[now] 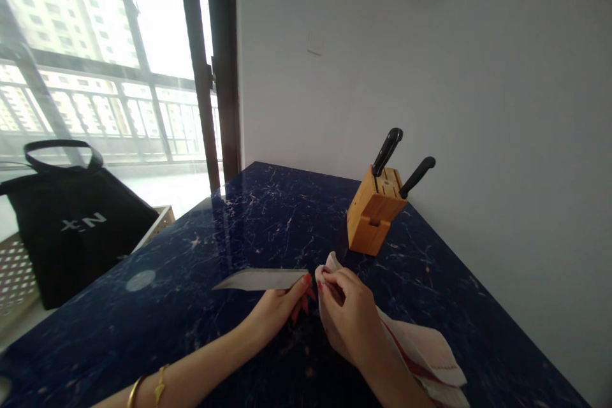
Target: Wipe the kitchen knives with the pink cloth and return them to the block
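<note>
Viewed on my head feed, the work surface is a dark blue, marble-patterned tabletop [268,217]. My left hand [282,303] is located over its near half. The thumb and fingers are clamped on the broad end of a silver-grey, pointed metal knife [265,278]. The blade lies crosswise to my view, tip directed at the left edge of the tabletop. The handle end is hidden by the hand; I cannot tell its shape, nor whether the blade touches the surface.

My right hand [351,306] is just beside the left, the two being apart. Its thumb and fingers are together, pinching a bunched corner of a pale pink cloth with red stripes [430,344]. The bunch projects above the fingertips, near the broad end of the knife but apart from it. The remaining fabric trails beneath and to the right of my forearm.

A light-brown, slotted wooden knife block [370,210] stands upright near the far-right corner of the tabletop. Two black-handled knives [388,150] are seated in it. Beyond the left edge, I observe a black bag with white lettering [81,255] at a pale perforated basket [14,274]. Two gold-coloured bracelets [160,386] encircle my left wrist.
</note>
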